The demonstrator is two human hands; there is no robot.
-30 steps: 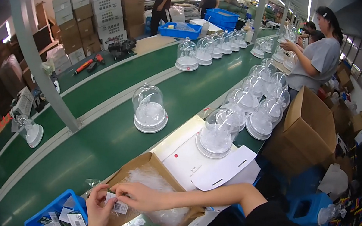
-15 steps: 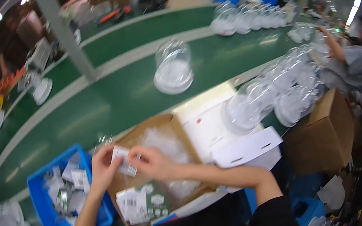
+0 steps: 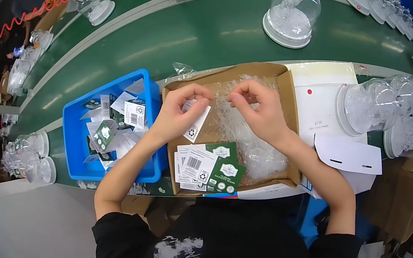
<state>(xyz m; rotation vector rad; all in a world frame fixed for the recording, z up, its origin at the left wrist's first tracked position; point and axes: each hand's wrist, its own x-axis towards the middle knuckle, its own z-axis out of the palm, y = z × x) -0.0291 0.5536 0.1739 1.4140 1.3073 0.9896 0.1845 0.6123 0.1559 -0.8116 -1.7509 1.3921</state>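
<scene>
Pinching white card (image 3: 197, 126) in L hand (image 3: 175, 115) above left side of open cardboard box (image 3: 289, 101), w/ R hand (image 3: 260, 111) curled just to right, can't tell if gripping anything; best to steady card by edges w/o creasing.

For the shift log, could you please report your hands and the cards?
Left hand pinching a white card. Right hand above cardboard tray, grip unclear. More cards piled in tray; no obstruction seen.

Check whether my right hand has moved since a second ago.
Yes. Judged against the cardboard tray, your right hand has shifted rightward, away from the left hand and its white card.
</scene>
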